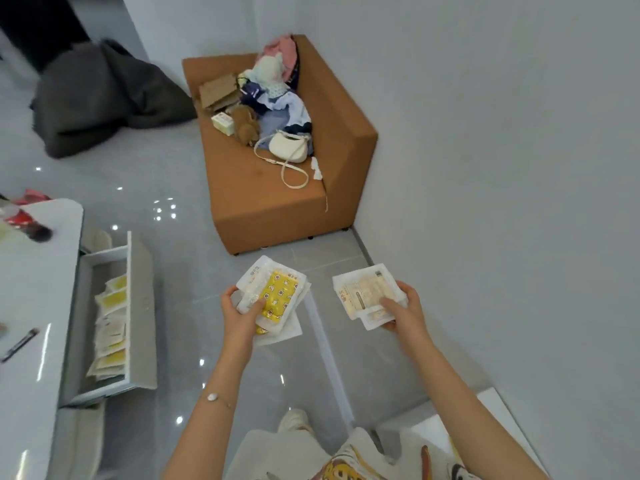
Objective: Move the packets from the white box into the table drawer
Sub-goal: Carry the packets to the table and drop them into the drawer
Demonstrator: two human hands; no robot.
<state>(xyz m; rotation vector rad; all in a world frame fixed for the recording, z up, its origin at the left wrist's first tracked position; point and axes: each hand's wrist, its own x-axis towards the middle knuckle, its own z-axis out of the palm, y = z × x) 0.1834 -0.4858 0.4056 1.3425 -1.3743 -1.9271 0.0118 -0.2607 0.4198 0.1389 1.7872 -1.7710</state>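
Note:
My left hand (242, 315) grips a small stack of packets (277, 292), the top one yellow with a white pattern, held above the floor. My right hand (403, 311) grips another stack of pale cream packets (363, 289) beside it. The table drawer (136, 327) stands pulled open at the left, with several yellow and cream packets (109, 327) lying inside. A white box (498, 417) shows partly at the bottom right, behind my right forearm; its inside is hidden.
A white table (31, 306) at the left carries a pen (19, 344) and a red-wrapped item (24, 220). A brown sofa seat (277, 195) with clothes and a white bag (289, 145) stands ahead. Dark fabric (100, 95) lies on the glossy grey floor.

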